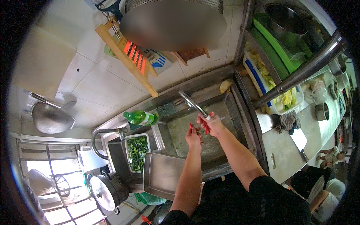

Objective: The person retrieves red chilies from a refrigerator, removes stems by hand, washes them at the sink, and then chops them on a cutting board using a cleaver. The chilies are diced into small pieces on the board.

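Both my hands are over the stainless steel sink basin (180, 137). My left hand (194, 137) is closed around small red chili peppers (191, 128), one of which sticks up past the fingers. Just to its right, my right hand (214, 125) grips several more red chili peppers (207, 129) right below the outlet of the chrome faucet (194, 104). The fingers hide most of the peppers. Whether water is running is hard to tell.
A metal tray (163, 177) bridges the sink's left edge, beside a white tub of chopped greens (137, 152). Behind stands a green bottle (140, 118). On the right counter lie a cleaver (299, 140) and a cutting board (272, 152). Another person (332, 194) is at lower right.
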Demonstrator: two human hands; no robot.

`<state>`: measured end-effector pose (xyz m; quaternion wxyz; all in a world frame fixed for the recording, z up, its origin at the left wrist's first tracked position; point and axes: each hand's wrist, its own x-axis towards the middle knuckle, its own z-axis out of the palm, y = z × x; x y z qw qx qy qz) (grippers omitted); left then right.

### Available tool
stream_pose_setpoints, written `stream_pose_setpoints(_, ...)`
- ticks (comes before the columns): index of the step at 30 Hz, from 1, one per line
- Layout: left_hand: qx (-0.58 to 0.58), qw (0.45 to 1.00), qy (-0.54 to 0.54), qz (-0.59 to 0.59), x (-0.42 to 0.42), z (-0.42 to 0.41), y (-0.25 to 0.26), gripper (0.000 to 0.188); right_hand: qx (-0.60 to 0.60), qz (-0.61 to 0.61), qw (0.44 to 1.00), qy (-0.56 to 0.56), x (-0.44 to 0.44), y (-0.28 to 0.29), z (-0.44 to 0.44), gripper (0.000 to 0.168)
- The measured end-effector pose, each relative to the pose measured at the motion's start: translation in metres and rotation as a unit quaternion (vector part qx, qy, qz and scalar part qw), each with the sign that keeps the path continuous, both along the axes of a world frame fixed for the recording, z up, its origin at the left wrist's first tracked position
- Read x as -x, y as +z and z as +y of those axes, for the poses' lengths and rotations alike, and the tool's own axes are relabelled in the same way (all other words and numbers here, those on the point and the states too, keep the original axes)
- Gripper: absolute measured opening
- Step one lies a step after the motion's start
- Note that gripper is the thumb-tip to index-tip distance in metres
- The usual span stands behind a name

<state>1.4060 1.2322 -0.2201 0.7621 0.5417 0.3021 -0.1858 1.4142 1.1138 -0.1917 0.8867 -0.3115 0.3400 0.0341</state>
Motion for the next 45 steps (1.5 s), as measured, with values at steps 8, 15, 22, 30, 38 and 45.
stream_pose_setpoints(8,0.014,0.993,-0.115,0.001,-0.016,-0.041,0.010,0.028,0.211,0.028,0.977,0.022,0.028,0.035,-0.023,0.036)
stream_pose_setpoints(15,0.082,0.990,-0.108,-0.037,-0.023,-0.089,0.006,0.022,0.144,-0.017,0.986,-0.085,0.050,0.029,-0.049,0.026)
stream_pose_setpoints(22,0.047,0.989,0.024,0.140,-0.053,-0.082,-0.042,0.056,0.108,-0.027,0.992,-0.054,0.058,0.027,-0.036,0.025)
stream_pose_setpoints(30,0.197,0.974,-0.060,0.093,-0.036,-0.023,-0.001,0.052,0.046,0.090,0.988,0.116,0.004,0.004,0.009,0.026)
stream_pose_setpoints(38,-0.031,0.996,-0.081,-0.016,-0.021,-0.007,-0.003,0.017,-0.025,0.016,1.000,0.000,0.003,0.011,0.003,0.023)
stream_pose_setpoints(45,-0.056,0.992,-0.094,0.063,-0.026,-0.031,0.003,0.033,0.063,0.120,0.990,-0.025,-0.014,0.011,-0.004,0.018)
